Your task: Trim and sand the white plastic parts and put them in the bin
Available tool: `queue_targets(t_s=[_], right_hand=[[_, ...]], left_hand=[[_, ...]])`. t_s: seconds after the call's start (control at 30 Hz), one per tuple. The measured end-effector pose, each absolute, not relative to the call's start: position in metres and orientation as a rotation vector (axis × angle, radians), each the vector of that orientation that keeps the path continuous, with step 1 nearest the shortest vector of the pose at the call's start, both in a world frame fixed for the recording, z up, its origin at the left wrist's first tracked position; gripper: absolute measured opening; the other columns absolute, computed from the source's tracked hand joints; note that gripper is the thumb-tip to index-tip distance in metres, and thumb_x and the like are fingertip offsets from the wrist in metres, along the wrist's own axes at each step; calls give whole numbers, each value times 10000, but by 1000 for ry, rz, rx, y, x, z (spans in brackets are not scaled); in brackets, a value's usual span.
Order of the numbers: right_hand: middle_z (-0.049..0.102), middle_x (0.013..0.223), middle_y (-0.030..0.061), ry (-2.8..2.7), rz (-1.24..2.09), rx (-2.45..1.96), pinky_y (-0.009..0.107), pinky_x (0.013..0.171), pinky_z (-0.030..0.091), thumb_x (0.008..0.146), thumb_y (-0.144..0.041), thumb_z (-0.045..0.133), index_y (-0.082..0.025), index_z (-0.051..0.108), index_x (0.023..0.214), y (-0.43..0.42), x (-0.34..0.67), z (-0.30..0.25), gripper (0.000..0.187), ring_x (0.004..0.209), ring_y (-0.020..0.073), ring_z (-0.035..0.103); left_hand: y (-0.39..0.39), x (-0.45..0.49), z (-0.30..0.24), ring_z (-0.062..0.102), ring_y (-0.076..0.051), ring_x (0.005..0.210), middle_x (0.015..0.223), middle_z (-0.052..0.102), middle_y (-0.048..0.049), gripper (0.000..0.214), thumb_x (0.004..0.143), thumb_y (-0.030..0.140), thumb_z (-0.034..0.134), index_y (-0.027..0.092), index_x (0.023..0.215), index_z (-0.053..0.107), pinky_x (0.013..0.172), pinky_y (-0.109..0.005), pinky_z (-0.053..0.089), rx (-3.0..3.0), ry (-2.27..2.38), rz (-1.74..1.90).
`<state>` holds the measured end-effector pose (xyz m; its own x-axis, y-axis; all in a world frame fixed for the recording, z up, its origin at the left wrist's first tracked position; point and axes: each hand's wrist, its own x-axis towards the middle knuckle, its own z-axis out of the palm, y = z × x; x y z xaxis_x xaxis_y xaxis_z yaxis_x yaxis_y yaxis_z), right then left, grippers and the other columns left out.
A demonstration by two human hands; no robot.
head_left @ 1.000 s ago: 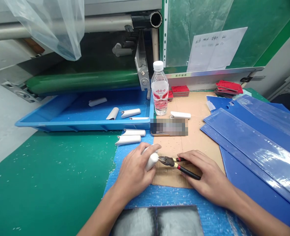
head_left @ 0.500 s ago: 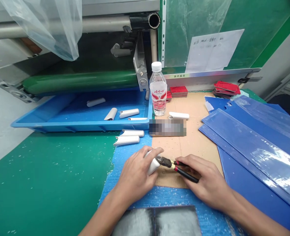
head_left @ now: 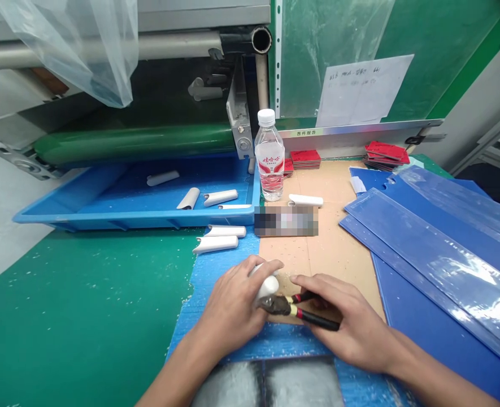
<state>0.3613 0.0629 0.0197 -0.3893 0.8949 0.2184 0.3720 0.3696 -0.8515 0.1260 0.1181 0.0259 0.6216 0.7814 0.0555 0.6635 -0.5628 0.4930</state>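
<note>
My left hand (head_left: 237, 297) is closed around a white plastic piece (head_left: 268, 287), its rounded end showing past the fingers. My right hand (head_left: 347, 319) grips the handles of a pair of cutting pliers (head_left: 277, 305), black with red and yellow bands. The jaws of the pliers are at the lower edge of the white piece, close to my left thumb; whether they bite on it I cannot tell. Two similar white pieces (head_left: 216, 243) lie beyond my left hand, and another white piece (head_left: 305, 200) rests on the cardboard.
A blue tray (head_left: 135, 219) with several white pieces stands below a green conveyor roller (head_left: 139, 143). A water bottle (head_left: 269, 158) stands beside it. Stacks of red cards (head_left: 305, 159) sit behind. Blue sheets and clear plastic strips (head_left: 436, 254) cover the right side. A dark pad (head_left: 300, 381) lies in front.
The pliers' jaws have moved down and toward me, from the upper side of the white piece to its lower edge. The white piece has turned slightly in my left hand.
</note>
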Motion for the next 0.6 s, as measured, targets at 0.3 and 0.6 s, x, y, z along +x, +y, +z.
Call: queue_targets(t_s=[0.3,0.6], right_hand=[[635,1286,61,-2115,938,-985,374,935,464,820,-51,635,-261,410,1499,60,359,15,745,1092,236,584],[631,1265,56,-2160,925,-1000,378,934,463,857,-75,644,-302,345,1550,59,358,17,788,1092,236,575]], left_hand=[[117,129,28,587,-270,1044,1229,562,-51,500,930,318,617,367,1389,425,846,-414,466,2480,1036,347],[116,128,28,589,-272,1042,1225,564,-57,437,975,374,571,355,1389,432,848,-417,469,2481,1044,321]])
